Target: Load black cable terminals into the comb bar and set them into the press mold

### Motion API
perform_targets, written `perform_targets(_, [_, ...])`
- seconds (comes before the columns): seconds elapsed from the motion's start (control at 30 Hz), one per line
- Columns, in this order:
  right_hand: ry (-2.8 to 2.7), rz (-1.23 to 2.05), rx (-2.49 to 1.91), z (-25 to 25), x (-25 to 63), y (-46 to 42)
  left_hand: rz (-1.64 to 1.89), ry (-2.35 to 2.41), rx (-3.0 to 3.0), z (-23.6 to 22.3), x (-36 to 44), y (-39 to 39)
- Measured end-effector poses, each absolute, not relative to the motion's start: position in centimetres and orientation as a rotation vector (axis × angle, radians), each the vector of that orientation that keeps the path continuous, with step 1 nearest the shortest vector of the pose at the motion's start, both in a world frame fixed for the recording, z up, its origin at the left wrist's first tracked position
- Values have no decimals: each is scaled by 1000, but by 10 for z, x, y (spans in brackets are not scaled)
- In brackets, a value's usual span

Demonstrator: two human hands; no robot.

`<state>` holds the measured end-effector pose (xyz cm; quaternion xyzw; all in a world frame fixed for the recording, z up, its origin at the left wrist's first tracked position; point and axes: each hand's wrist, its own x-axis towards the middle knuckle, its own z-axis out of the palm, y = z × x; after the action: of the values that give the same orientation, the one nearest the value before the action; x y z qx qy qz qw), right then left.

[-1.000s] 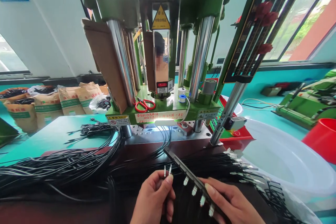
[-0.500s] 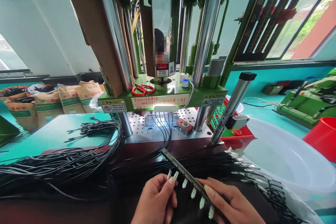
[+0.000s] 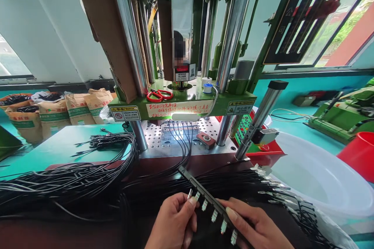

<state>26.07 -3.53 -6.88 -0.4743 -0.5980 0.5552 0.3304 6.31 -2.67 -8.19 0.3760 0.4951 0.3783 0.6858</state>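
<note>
My right hand (image 3: 253,221) grips a long dark bar (image 3: 210,197), which slants from upper left to lower right over the bench. Several small silver connectors (image 3: 214,215) stick out along its lower edge. At the bar's upper-left part, my left hand (image 3: 175,220) is closed in a pinch, thumb against fingers. The tip of a small metal connector (image 3: 190,193) pokes up from this pinch. Another connector on the bar lies right by the left thumb; whether the thumb touches it I cannot tell.
A green press (image 3: 214,103) stands ahead, with black cables running into its lit lower area. Red-handled scissors (image 3: 159,95) lie on its ledge. Bundled black cables (image 3: 73,186) cover the left; more cables with silver ends (image 3: 264,179) lie right, beside a white tub (image 3: 315,171).
The bar has shifted slightly up and left with my right hand, bringing its connectors nearer my left thumb. My left hand keeps its pinch. The camera view has tilted slightly.
</note>
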Motion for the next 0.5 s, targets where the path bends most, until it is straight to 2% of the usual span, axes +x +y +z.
perform_targets(0.27, [-1674, 1425, -1241, -67, 261, -36, 873, 1103, 798, -84, 66, -24])
perform_targets(0.5, [-1447, 1520, -1242, -69, 260, -36, 980, 1133, 806, -73, 52, -26])
